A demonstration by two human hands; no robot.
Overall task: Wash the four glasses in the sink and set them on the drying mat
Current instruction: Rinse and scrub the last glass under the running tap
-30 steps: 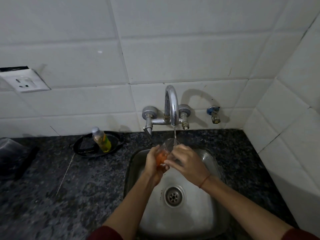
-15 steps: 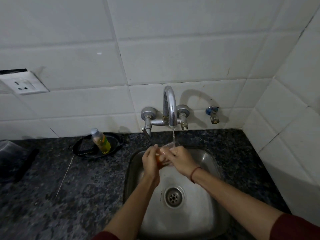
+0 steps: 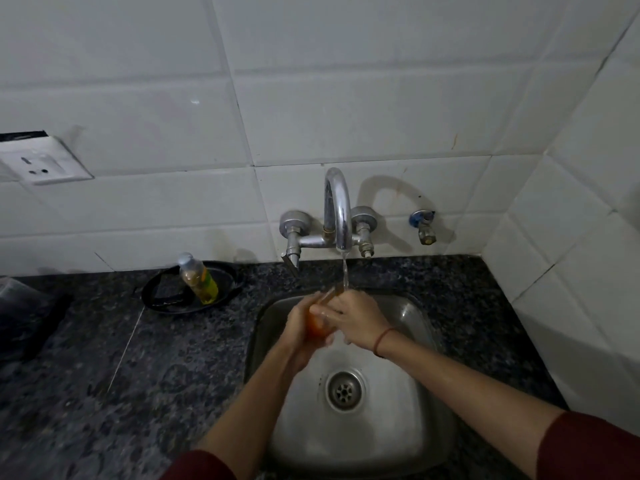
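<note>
Both hands meet over the back of the steel sink [image 3: 412, 441], under the running tap [image 3: 337, 209]. My left hand [image 3: 299, 329] grips a clear glass [image 3: 317, 326] with an orange tint at its base; the glass is tilted with its rim towards the water stream. My right hand [image 3: 355, 318] wraps over the glass from the right, fingers on its side. Most of the glass is hidden by the two hands. No other glasses and no drying mat are in view.
A soap bottle [image 3: 199, 278] stands in a black dish [image 3: 221, 271] on the dark granite counter [image 3: 138, 358], left of the sink. A dark object [image 3: 24, 317] lies at the far left edge. A wall socket [image 3: 38, 161] and white tiled walls close in behind and right.
The hands have stayed under the tap. The glass was upright with its mouth under the stream a second ago; now it is tilted lower between the hands, and the right hand has closed over it.
</note>
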